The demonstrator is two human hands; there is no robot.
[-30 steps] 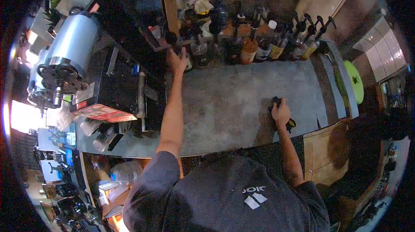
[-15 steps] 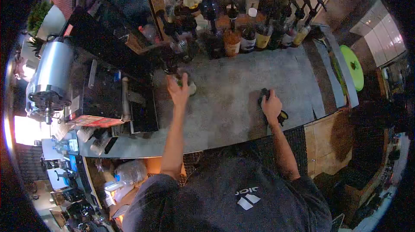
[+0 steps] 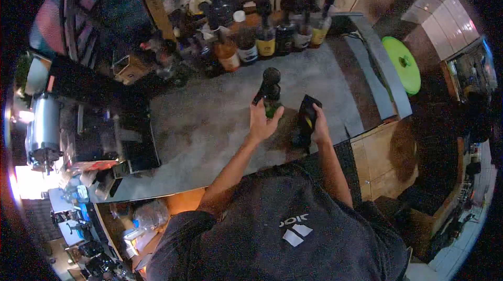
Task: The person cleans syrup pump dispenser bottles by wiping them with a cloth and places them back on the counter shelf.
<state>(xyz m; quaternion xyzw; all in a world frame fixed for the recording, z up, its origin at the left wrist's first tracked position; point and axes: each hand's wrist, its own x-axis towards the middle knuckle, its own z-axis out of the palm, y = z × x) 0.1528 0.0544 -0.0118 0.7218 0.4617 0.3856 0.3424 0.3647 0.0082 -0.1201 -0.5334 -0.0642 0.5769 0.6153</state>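
Observation:
My left hand (image 3: 260,124) is closed around a dark bottle-like object (image 3: 271,86) over the grey counter (image 3: 209,139). This object has a round black top and a green part near my fingers; its exact kind is unclear. To the right, my right hand (image 3: 320,125) grips a long black object (image 3: 309,108) with a small yellow patch. It is tilted, and its lower end is dark and blurred. A gap separates the two held objects.
Several bottles with labels (image 3: 265,46), some topped with pumps, line the counter's back edge. A green round lid (image 3: 402,66) stands at the right end. Black equipment (image 3: 139,147) and a silver cylinder (image 3: 44,124) are on the left.
My left hand has moved right and now holds the dark bottle-like object. My right hand has raised the black object and turned it more upright. The camera view has shifted right.

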